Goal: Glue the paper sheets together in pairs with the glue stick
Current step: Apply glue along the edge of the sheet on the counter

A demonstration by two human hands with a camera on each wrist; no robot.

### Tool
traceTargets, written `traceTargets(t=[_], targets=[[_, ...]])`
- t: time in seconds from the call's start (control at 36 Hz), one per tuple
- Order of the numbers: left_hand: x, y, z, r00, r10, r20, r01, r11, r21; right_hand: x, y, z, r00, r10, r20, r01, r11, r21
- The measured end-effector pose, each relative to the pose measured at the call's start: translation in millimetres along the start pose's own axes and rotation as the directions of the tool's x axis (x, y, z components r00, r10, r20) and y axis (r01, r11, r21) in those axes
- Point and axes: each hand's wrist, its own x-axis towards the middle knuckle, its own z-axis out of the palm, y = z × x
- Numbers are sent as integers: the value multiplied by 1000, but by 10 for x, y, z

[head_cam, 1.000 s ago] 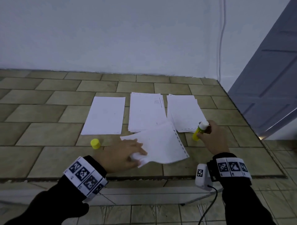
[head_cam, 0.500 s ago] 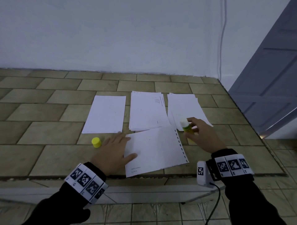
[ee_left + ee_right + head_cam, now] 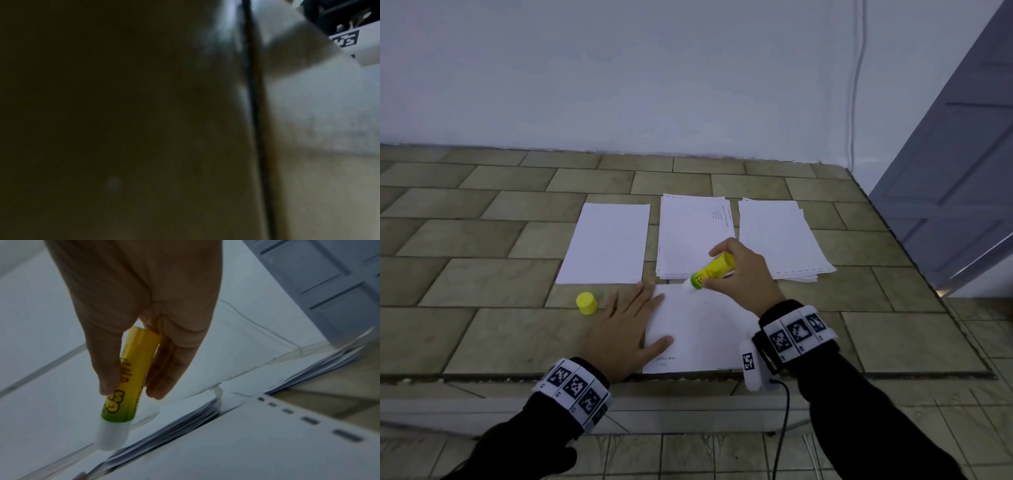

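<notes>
Yellow glue stick (image 3: 711,272) is down on the paper, folks, its white tip touching the far edge of the near sheet (image 3: 702,332) that lies on the tiled floor (image 3: 482,335) right in front of the person. Right hand (image 3: 743,274) has thumb and fingers curled round the barrel, stick tilted, tip low; the right wrist view shows that grasp clearly. Left hand (image 3: 625,329) lies flat with fingers straight, pressing the sheet's left edge to pin it; its own wrist camera is dark, so that comes from the head view alone. Yellow cap (image 3: 587,303) sits off, just beside the left hand. Beyond, a single sheet (image 3: 606,243), a middle stack (image 3: 693,236) and a right stack (image 3: 780,236) lie in a row.

My read: this is the glue-spreading step, only starting at the top edge. Next move looks like firm, even strokes across the sheet while the left hand pins it, then laying a partner sheet square on top.
</notes>
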Motion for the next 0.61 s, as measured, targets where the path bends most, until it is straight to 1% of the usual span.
traceTargets(t=[0.11, 0.28, 0.44, 0.61], targets=[[4, -21, 30, 1000, -15, -2, 15, 1000, 21, 85, -148, 199, 998, -18, 60, 16, 999, 32], [8, -30, 48, 1000, 8, -6, -8, 1000, 13, 217, -253, 482, 991, -39, 124, 41, 999, -14], [2, -35, 71, 996, 54, -71, -54, 999, 1, 265, -309, 634, 985, -67, 156, 85, 990, -112], [6, -46, 97, 996, 56, -71, -55, 998, 10, 258, -340, 646, 981, -68, 181, 102, 978, -183]])
